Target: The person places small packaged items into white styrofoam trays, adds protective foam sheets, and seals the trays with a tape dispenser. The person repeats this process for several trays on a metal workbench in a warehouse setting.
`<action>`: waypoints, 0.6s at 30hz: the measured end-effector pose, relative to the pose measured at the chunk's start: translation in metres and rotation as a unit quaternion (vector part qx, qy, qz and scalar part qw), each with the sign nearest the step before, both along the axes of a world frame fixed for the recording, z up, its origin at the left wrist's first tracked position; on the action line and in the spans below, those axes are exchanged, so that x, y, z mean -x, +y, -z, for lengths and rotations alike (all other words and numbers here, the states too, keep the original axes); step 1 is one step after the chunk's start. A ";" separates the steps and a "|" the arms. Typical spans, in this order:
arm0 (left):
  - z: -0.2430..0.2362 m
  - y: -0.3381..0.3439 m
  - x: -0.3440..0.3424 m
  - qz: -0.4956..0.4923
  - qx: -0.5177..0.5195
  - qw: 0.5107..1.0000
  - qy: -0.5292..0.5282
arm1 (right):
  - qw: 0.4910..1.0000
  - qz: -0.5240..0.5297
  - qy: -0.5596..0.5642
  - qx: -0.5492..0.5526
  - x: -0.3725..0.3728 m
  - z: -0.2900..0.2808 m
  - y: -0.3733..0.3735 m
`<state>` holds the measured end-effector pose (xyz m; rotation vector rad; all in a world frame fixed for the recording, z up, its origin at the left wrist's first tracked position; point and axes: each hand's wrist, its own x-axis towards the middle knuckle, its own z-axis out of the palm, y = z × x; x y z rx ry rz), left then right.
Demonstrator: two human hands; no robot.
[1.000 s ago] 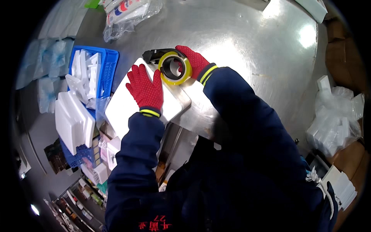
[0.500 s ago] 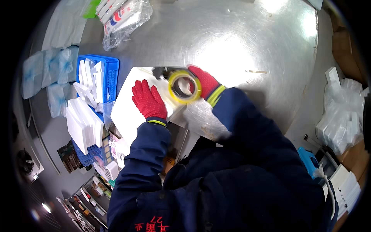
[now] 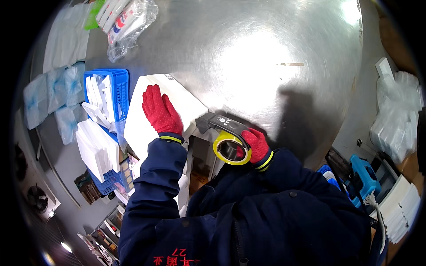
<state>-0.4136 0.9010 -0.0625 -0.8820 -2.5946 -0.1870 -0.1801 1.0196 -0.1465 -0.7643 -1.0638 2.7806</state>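
My left hand (image 3: pixel 162 110), in a red dotted glove, lies with stretched fingers on the top of a white foam box (image 3: pixel 141 126). My right hand (image 3: pixel 256 147), gloved the same, grips a black tape dispenser (image 3: pixel 226 124) with a roll of yellow tape (image 3: pixel 219 150) on it. The dispenser's head is at the box's right front corner; whether it touches the box I cannot tell. Box and hands are at the near left part of a steel table (image 3: pixel 239 80).
A blue crate (image 3: pixel 120 86) of foam pieces stands left of the box, with stacked white lids (image 3: pixel 95 148) nearer me. Wrapped white packs (image 3: pixel 120 22) lie at the back left, pale blue bags (image 3: pixel 55 93) farther left. Bagged foam (image 3: pixel 395 124) and a teal case (image 3: pixel 364 177) sit at the right.
My right hand has brought the dispenser down and toward me, from the box's top to its right front corner. My left hand stays flat on the box.
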 end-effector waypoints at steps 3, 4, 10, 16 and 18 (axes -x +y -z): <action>-0.001 0.000 0.002 0.026 -0.017 0.999 -0.010 | 0.964 0.015 0.063 -0.257 -0.001 -0.005 -0.009; -0.003 0.001 0.003 0.042 0.014 0.999 -0.012 | 0.935 0.033 0.078 -0.345 0.000 -0.006 -0.011; -0.019 0.001 0.021 0.244 0.032 0.955 -0.167 | 0.970 0.021 0.039 0.237 -0.004 -0.007 -0.018; -0.002 -0.036 0.152 0.142 0.126 0.981 -0.027 | 0.958 0.095 0.023 0.269 -0.005 -0.002 -0.063; 0.002 -0.072 0.181 -0.049 0.089 0.969 -0.225 | 0.932 0.089 0.073 0.344 -0.007 0.006 -0.070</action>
